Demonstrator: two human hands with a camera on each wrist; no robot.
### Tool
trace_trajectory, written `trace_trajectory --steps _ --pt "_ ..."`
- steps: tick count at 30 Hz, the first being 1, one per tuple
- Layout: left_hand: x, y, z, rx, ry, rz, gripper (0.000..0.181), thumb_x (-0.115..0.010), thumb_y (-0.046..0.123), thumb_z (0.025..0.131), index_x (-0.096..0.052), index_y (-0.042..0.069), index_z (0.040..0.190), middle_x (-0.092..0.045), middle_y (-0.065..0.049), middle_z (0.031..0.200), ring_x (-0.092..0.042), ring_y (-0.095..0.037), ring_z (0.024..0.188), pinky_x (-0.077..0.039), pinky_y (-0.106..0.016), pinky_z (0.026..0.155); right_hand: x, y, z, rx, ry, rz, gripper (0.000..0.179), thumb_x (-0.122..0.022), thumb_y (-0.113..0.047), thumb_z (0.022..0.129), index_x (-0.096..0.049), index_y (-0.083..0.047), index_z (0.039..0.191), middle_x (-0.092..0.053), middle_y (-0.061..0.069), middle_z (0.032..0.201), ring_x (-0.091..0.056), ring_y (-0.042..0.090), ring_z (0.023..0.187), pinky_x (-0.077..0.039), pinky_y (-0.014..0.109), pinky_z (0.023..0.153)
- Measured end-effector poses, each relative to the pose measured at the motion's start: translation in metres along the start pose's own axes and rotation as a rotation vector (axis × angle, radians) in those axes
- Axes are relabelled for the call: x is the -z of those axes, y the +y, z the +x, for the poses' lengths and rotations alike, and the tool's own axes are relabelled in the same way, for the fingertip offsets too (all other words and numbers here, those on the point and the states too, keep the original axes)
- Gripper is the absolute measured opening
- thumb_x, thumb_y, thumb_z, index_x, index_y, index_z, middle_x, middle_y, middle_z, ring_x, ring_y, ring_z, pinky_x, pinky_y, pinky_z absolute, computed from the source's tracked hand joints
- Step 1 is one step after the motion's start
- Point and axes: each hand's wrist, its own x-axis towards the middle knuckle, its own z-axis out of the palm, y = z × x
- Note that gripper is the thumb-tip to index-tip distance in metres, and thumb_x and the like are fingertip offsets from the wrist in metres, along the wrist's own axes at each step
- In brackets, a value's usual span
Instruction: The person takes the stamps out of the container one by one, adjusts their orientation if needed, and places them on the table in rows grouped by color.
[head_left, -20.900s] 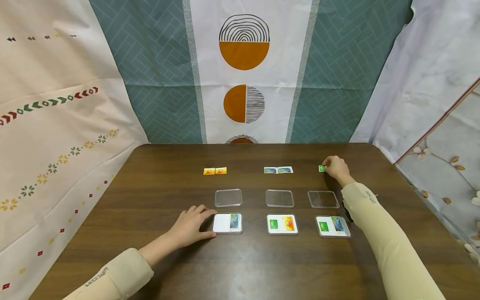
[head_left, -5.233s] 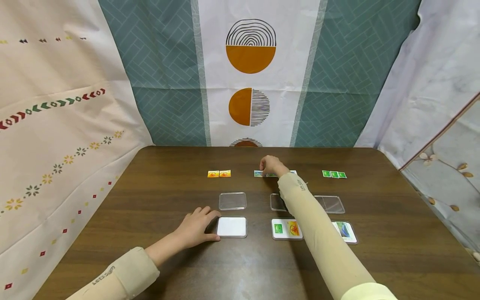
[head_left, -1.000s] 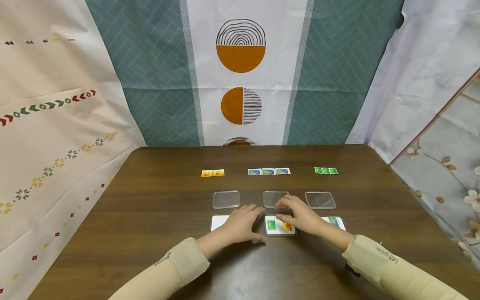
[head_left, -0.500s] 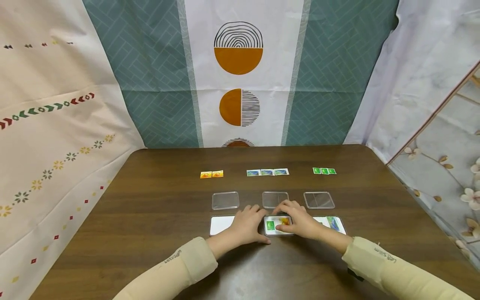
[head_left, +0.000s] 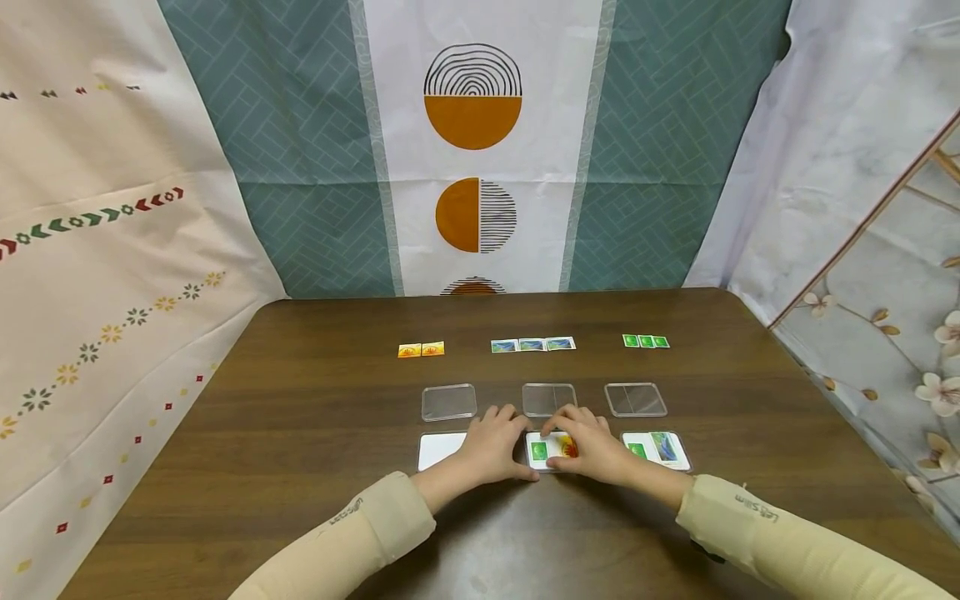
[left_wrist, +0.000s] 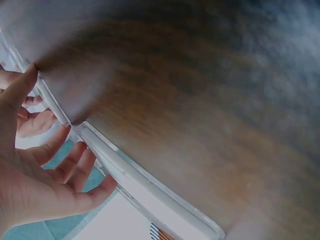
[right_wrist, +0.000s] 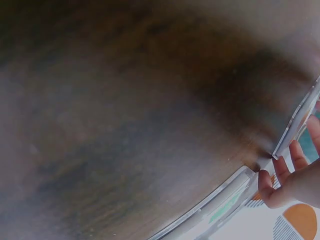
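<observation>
My left hand [head_left: 489,450] holds the left end of the middle clear plastic case [head_left: 553,442], thumb at its near edge and index finger at its far edge. A white insert in that case carries a green card [head_left: 539,451] and an orange card [head_left: 568,447]. Over the case's right half is my right hand [head_left: 592,450], its curved thumb and index finger apart on either side of the orange card, part of which they cover. The left wrist view shows the left fingers [left_wrist: 62,165] along the cases; the right fingers [right_wrist: 287,172] appear at the right wrist view's edge.
A case with a plain white insert [head_left: 438,450] lies left; another case [head_left: 634,439] with green and blue cards lies right. Behind are three clear lids [head_left: 448,402]. Farther back lie two orange cards [head_left: 421,350], three blue cards [head_left: 532,344] and three green cards [head_left: 646,341].
A blue card has left the left case, and the back rows gained blue and green cards. Both hands came to the middle case; in the last second the right hand lowered over its orange card.
</observation>
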Motion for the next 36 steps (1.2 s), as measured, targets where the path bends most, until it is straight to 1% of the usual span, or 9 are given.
trace_trajectory --steps 11,23,30,36 --pt "0.0000 -0.0022 0.0002 -0.002 -0.003 -0.025 0.068 -0.079 0.055 0.064 -0.060 0.017 0.117 -0.056 -0.002 0.112 -0.051 -0.023 0.102 -0.045 -0.047 0.086 -0.0017 -0.0023 0.0019 -0.003 0.005 0.001 0.031 -0.078 -0.025 0.075 -0.062 -0.017 0.101 -0.055 0.001 0.104 -0.050 0.025 0.098 -0.032 0.036 0.074" --pt "0.0025 0.0002 -0.0005 0.002 -0.028 0.007 0.071 -0.078 0.056 0.066 -0.058 0.016 0.121 -0.055 -0.003 0.117 -0.052 -0.022 0.105 -0.046 -0.048 0.085 -0.0032 -0.0068 0.0024 -0.034 0.015 -0.014 0.029 -0.078 -0.023 0.075 -0.062 -0.018 0.098 -0.055 0.000 0.102 -0.049 0.023 0.096 -0.031 0.035 0.074" --pt "0.0015 0.0008 -0.0022 -0.006 -0.020 0.016 0.069 -0.077 0.057 0.067 -0.058 0.017 0.120 -0.054 -0.002 0.116 -0.052 -0.021 0.102 -0.045 -0.046 0.083 -0.0045 -0.0081 0.0014 -0.030 0.031 -0.008 0.027 -0.078 -0.022 0.075 -0.062 -0.018 0.096 -0.056 -0.001 0.100 -0.049 0.022 0.095 -0.031 0.034 0.074" --pt "0.0020 0.0006 -0.0011 -0.005 -0.027 0.027 0.069 -0.077 0.057 0.066 -0.057 0.018 0.120 -0.054 -0.002 0.116 -0.052 -0.021 0.101 -0.046 -0.046 0.081 -0.0044 -0.0091 0.0024 -0.035 0.035 -0.006 0.026 -0.078 -0.022 0.075 -0.062 -0.017 0.095 -0.056 0.000 0.099 -0.049 0.022 0.095 -0.031 0.034 0.073"
